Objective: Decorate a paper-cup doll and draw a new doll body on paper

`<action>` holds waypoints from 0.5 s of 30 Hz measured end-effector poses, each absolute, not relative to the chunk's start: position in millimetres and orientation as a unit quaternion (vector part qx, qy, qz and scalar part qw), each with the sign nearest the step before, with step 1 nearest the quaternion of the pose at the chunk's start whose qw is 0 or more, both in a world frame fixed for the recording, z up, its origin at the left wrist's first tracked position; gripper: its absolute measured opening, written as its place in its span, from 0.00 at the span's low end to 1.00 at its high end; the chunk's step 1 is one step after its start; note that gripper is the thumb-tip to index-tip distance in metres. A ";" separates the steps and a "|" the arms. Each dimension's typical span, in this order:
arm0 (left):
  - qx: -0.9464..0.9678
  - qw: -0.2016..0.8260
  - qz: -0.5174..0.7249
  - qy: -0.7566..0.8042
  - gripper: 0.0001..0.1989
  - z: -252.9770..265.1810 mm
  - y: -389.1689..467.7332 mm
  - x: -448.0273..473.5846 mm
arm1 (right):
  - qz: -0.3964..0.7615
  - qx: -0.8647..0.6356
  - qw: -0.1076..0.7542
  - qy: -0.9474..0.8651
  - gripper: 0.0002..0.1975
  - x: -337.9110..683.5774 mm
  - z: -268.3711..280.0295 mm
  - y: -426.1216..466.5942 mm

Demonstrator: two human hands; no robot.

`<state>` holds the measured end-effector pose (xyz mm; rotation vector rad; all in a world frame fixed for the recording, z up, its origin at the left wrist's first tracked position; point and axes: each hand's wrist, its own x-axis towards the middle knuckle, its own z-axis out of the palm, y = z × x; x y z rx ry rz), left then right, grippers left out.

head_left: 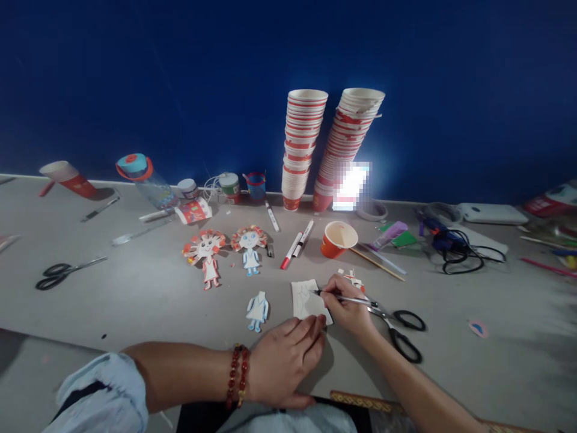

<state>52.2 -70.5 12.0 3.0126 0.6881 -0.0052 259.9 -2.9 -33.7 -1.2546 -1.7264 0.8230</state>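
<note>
My right hand (347, 307) grips a thin pen (342, 297), its tip resting on a small white paper piece (304, 299) that lies on the grey table. My left hand (286, 358) lies flat just below the paper, fingertips pressing on its lower edge; a red bead bracelet (237, 376) is on that wrist. A small blue-and-white paper dress cutout (257, 310) lies to the left of the paper. Black-handled scissors (401, 331) lie right beside my right hand.
Two paper dolls with fringed cup heads (228, 248) lie further back. An open red paper cup (337, 239), markers (297, 243), two tall cup stacks (327, 147), another pair of scissors (63, 272), a bottle (144, 180), small jars and a cabled tool (446, 243) line the blue wall.
</note>
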 end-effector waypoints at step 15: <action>0.973 0.049 -0.005 0.226 0.46 10.2 -71.3 52.3 | 0.304 -0.506 0.447 -0.672 0.08 260.8 -32.9 -4.7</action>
